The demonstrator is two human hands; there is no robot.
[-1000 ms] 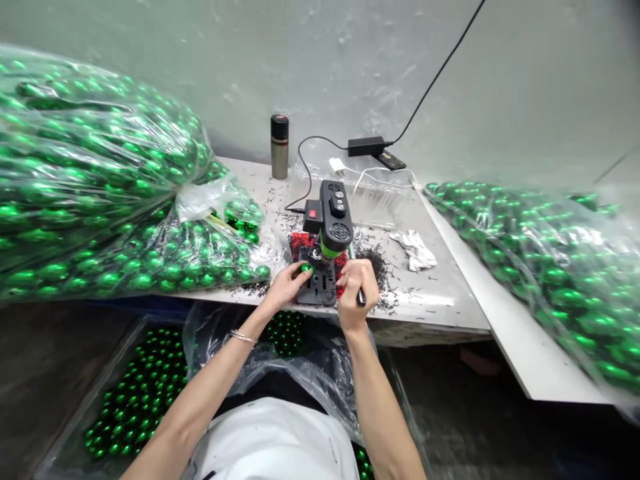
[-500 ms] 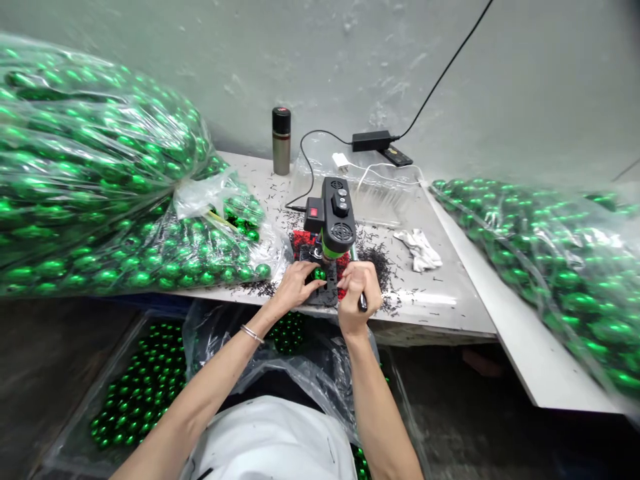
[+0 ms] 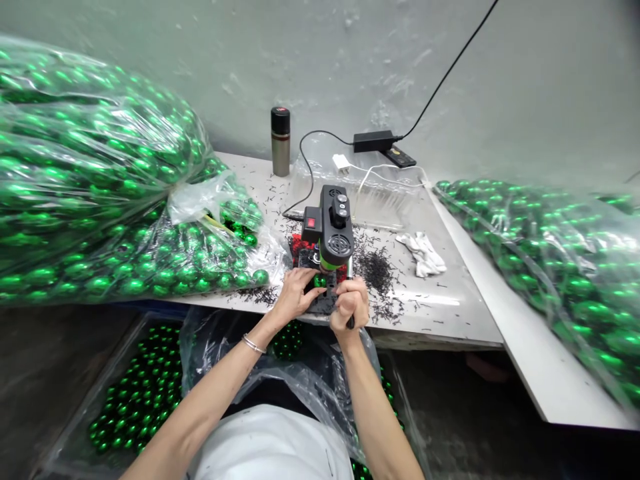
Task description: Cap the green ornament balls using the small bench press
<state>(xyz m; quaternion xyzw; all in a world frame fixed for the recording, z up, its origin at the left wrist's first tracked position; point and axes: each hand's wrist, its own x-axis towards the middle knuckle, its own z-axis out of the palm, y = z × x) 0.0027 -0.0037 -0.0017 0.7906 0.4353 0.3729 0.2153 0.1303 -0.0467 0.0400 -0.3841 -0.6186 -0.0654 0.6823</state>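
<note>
A small bench press (image 3: 336, 223) with a black motor housing, a red switch and a green ring stands at the table's front edge. Beneath its head sits a shiny green ball (image 3: 320, 281) on a dark base. The thumb and fingers of my left hand (image 3: 296, 293) close around the ball from the left. To the right of the base, my right hand (image 3: 350, 307) is wrapped around the press's lever (image 3: 351, 323), whose dark end shows below the fist. The tool tip over the ball is hidden by the housing.
Big clear bags of green balls lie at left (image 3: 95, 180) and right (image 3: 560, 267). Black shavings (image 3: 375, 270) litter the table around the press. Behind are a thermos (image 3: 281, 143), a plastic tray (image 3: 380, 207) and a power adapter (image 3: 374, 141); a white glove (image 3: 423, 254) lies right.
My right hand has shifted left and slightly down toward me with the lever, and the press's head sits a little lower. My left hand stays at the ball.
</note>
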